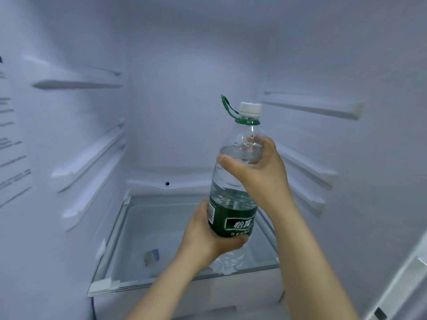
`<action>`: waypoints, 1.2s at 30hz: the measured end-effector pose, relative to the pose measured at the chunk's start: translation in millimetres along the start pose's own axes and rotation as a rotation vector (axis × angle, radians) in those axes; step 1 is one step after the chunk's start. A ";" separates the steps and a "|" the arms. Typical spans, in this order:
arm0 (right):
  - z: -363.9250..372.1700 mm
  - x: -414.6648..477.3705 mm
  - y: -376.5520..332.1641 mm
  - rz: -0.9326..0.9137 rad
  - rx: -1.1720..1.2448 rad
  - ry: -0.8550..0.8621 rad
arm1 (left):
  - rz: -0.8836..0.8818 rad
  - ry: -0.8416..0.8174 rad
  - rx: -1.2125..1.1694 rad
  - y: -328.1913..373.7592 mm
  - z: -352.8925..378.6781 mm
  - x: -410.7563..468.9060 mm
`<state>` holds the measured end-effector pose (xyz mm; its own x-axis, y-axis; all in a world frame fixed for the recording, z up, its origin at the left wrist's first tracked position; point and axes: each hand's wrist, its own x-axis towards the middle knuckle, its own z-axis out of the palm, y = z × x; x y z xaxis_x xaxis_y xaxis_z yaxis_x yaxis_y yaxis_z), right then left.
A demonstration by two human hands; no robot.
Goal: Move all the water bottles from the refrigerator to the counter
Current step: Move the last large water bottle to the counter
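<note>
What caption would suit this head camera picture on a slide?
Both hands, left hand low and right hand high, hold a large water bottle above the refrigerator's glass shelf.

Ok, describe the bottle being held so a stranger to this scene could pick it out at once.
Look inside the open refrigerator, above its glass shelf. There, the left hand grips low and the right hand grips high on a large clear water bottle. It has a white cap, a green carry loop at the neck and a dark green label; no other bottle is visible.
</note>
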<state>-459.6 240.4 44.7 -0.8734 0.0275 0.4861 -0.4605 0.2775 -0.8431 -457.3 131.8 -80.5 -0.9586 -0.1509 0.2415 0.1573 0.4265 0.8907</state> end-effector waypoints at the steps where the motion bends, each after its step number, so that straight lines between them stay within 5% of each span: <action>1: -0.1 -4.4 -2.4 0.002 -0.007 0.009 | 0.004 -0.012 0.003 0.4 -1.6 -2.8; 23: -57.2 -82.7 -104.2 -0.149 -0.201 0.270 | 0.370 -0.235 -0.128 75.3 -47.1 -79.6; 36: -141.6 -125.8 -188.2 -0.243 -0.375 0.446 | 0.626 -0.638 -0.335 153.1 -25.6 -110.3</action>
<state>-240.6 320.7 174.7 -0.5634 0.2970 0.7710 -0.4801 0.6417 -0.5981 -321.5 191.0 39.1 -0.6107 0.5752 0.5443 0.6505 -0.0276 0.7590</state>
